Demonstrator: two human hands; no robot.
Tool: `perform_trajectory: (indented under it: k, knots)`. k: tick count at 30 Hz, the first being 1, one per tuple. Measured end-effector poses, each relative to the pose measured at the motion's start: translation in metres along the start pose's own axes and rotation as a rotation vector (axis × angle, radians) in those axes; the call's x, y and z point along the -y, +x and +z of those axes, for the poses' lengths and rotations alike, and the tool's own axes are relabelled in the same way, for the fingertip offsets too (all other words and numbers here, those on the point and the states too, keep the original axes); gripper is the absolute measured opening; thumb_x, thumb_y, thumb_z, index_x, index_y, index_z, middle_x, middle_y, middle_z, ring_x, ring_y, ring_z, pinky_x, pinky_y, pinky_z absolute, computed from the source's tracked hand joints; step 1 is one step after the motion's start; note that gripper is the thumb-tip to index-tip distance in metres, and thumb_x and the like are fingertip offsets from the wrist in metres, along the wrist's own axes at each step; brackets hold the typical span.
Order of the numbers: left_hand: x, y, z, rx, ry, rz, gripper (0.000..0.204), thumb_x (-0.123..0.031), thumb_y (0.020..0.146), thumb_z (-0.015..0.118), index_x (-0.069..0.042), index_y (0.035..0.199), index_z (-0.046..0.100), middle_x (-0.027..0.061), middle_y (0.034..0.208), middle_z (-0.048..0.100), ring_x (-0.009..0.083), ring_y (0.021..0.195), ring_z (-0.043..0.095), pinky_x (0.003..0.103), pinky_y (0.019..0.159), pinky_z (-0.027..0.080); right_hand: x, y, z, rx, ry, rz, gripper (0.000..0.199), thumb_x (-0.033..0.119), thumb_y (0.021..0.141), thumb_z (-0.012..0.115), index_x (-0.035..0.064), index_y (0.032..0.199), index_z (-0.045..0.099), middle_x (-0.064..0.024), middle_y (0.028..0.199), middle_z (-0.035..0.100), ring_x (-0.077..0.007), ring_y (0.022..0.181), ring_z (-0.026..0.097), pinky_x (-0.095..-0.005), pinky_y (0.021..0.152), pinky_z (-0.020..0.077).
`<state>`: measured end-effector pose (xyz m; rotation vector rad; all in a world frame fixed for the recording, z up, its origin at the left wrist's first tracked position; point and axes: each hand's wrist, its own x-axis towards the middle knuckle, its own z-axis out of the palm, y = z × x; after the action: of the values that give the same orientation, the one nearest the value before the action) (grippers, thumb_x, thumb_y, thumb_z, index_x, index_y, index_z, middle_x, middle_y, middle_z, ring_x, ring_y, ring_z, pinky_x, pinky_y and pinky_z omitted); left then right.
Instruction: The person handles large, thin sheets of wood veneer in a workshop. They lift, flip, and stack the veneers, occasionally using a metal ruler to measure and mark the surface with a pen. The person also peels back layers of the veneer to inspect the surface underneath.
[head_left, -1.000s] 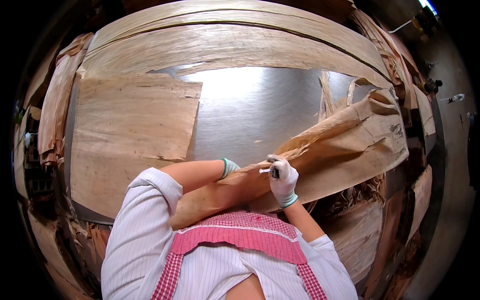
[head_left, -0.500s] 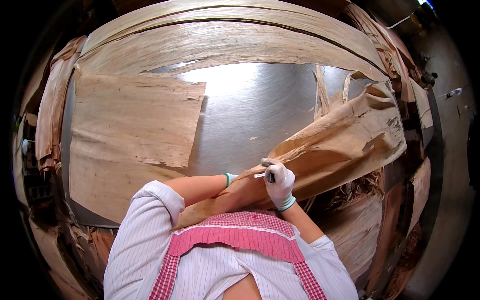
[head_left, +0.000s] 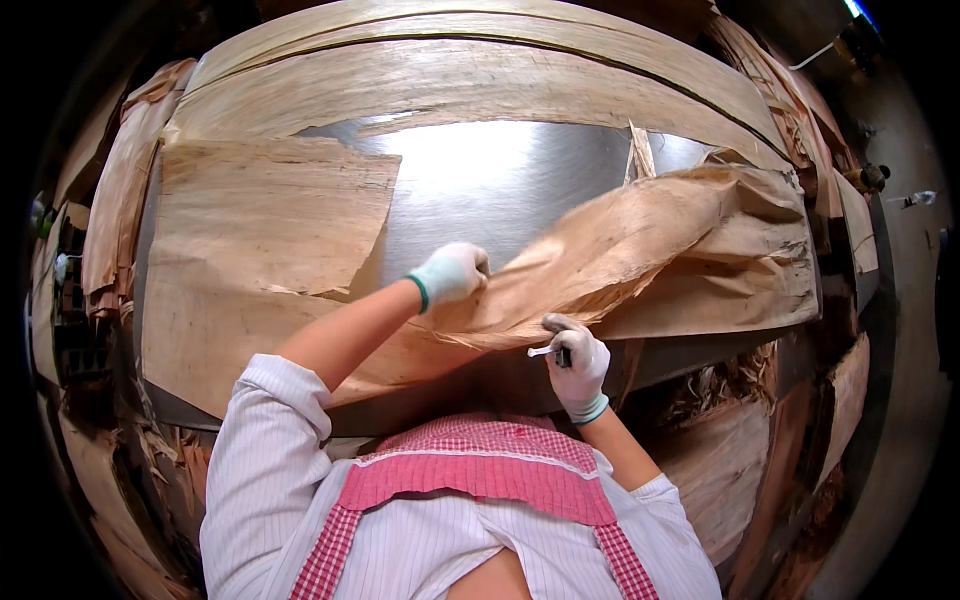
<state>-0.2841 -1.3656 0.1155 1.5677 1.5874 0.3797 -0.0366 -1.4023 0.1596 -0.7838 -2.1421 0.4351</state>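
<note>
A thin, tan wood veneer sheet [head_left: 640, 225] lies folded and wrinkled across the right half of the metal tabletop [head_left: 470, 165]. My left hand [head_left: 452, 272], in a white glove with a green cuff, is closed on the sheet's edge near the middle. Close to the table's front edge, my right hand [head_left: 578, 365], gloved too, is wrapped around a small dark-handled tool [head_left: 563, 356] with a narrow pale tip pointing left. The tool's exact kind is hard to make out. Another flat piece of veneer [head_left: 270, 215] covers the left part of the table.
Long veneer strips [head_left: 480, 75] lie along the far edge. Splintered scraps [head_left: 640, 155] stick up at the back right. Veneer bundles [head_left: 130, 190] hang at the left side, and more veneer [head_left: 715, 450] is stacked below the table at right.
My left hand has come out from under the veneer and moved up and away from me, drawing the edge with it. My right hand has shifted slightly right and nearer, still holding the tool.
</note>
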Motion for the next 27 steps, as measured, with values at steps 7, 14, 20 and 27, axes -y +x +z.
perform_trajectory:
  k: [7,14,20,27]
  knots:
    - [-0.017,0.002,-0.026,-0.24,0.204,-0.012,0.014,-0.014,0.08,0.059,-0.004,0.087,0.067,0.0192,0.088,0.066,0.035,0.085,0.063,0.041,0.076,0.049,0.01,-0.002,-0.009,-0.136,0.003,0.121,0.026,0.002,0.075,0.073,0.0057,0.082,0.048,-0.0185,0.107,0.066,-0.03,0.079,0.068,-0.0324,0.063,0.0541]
    - [-0.056,0.005,-0.072,-0.856,0.808,0.13,0.007,-0.017,0.085,0.058,-0.009,0.085,0.059,0.0106,0.077,0.056,0.029,0.074,0.06,0.041,0.066,0.05,-0.056,-0.054,-0.071,-0.51,0.347,0.88,0.029,0.003,0.083,0.069,0.0055,0.105,0.051,-0.0053,0.093,0.06,-0.0082,0.067,0.056,-0.023,0.058,0.0491]
    - [-0.049,0.051,-0.133,-1.004,0.945,0.015,0.016,-0.005,0.084,0.054,-0.01,0.098,0.058,0.0082,0.095,0.058,0.0229,0.077,0.063,0.035,0.066,0.055,-0.161,-0.138,-0.103,-0.603,0.424,1.466,0.017,0.02,0.085,0.068,0.0095,0.089,0.055,-0.0009,0.073,0.057,-0.0053,0.046,0.042,-0.0187,0.035,0.031]
    - [-0.008,0.062,-0.094,-1.036,0.652,0.225,0.047,-0.017,0.086,0.054,-0.01,0.131,0.046,0.0135,0.128,0.054,0.0317,0.111,0.055,0.04,0.095,0.045,-0.229,-0.135,-0.076,-0.757,0.598,1.621,0.02,0.018,0.087,0.066,0.0117,0.073,0.052,-0.0014,0.058,0.049,-0.0102,0.041,0.038,-0.0236,0.034,0.0288]
